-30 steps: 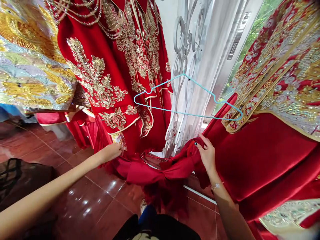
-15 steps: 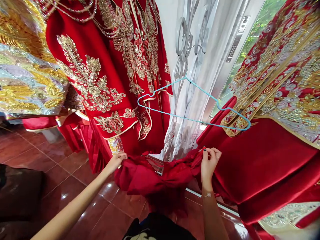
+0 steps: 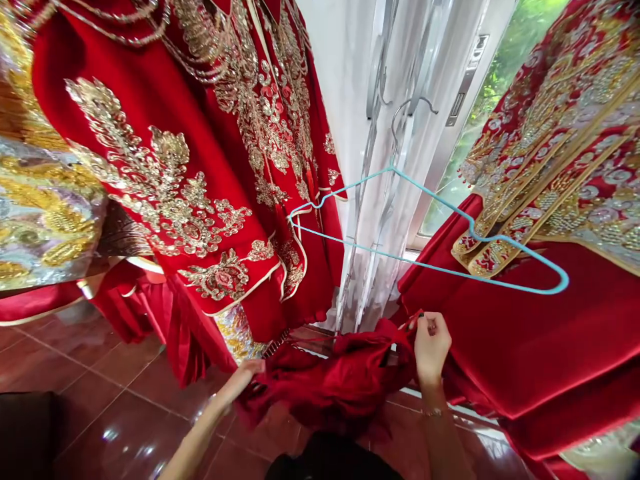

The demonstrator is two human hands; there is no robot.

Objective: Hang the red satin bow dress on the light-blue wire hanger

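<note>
The right hand is pinching the upper edge of a bunched red satin cloth between clenched fingers, and the left hand is gripping the same cloth at its opposite side. The cloth's long axis is running roughly level between the hands, below the hem of an embroidered red robe, while a light-blue wire hanger is hanging above the right hand.

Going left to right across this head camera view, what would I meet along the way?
Gold-and-silver brocade garment → red robe with gold embroidery → sheer white curtain → window showing greenery → red satin robe with beaded panels
</note>
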